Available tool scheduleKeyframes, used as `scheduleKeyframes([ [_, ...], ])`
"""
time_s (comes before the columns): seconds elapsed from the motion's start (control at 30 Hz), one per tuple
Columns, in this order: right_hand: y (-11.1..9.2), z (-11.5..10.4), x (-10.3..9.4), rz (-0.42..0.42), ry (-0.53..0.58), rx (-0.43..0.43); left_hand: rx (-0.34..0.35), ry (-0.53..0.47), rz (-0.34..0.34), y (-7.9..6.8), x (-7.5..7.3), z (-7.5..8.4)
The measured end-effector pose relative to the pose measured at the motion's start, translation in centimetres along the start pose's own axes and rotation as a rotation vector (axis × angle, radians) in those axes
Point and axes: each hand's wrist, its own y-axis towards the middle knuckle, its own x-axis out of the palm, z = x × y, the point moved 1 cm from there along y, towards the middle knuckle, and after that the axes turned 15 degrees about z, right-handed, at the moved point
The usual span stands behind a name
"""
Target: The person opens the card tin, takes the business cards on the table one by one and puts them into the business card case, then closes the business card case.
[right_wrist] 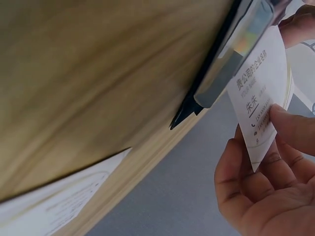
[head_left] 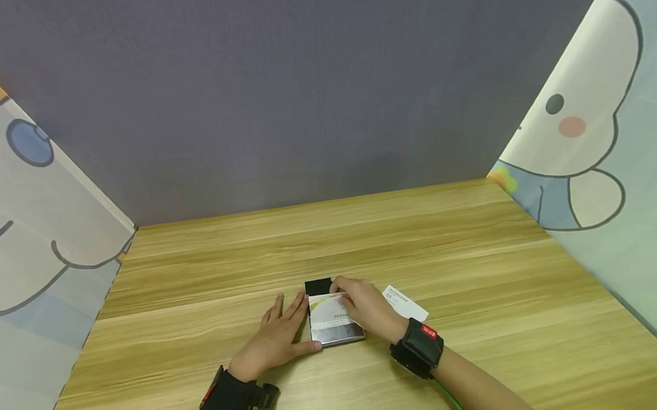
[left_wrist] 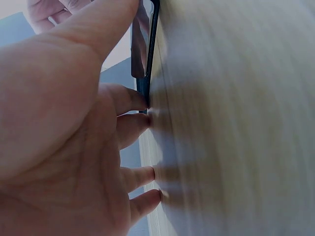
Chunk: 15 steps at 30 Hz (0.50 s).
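Observation:
A business card case [head_left: 339, 335], dark with a shiny metal face, lies on the table; a black part [head_left: 318, 286] shows at its far end. My left hand [head_left: 280, 336] rests on the table at the case's left side, fingers spread, with thumb and fingertips touching its edge. Between thumb and fingers, my right hand [head_left: 371, 306] pinches a white printed business card [right_wrist: 258, 93] over the case. The right wrist view shows this card slightly bent and tilted, apart from the tabletop. Whether part of it sits inside the case, I cannot tell.
Another white business card [head_left: 406, 303] lies on the wooden table [head_left: 241, 254] just right of my right hand. A dark grey panel [head_left: 300, 106] stands behind the table, with cartoon-printed sheets [head_left: 584, 139] on both sides. A green cable [head_left: 452, 399] runs from my right wristband.

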Motion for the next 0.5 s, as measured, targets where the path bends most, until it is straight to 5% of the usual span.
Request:
scheduleKeyframes([
  [0.5,-0.21,0.17,0.11,-0.026,-0.045,-0.021,0.004,0.009,-0.007,0.07,0.01,0.02],
])
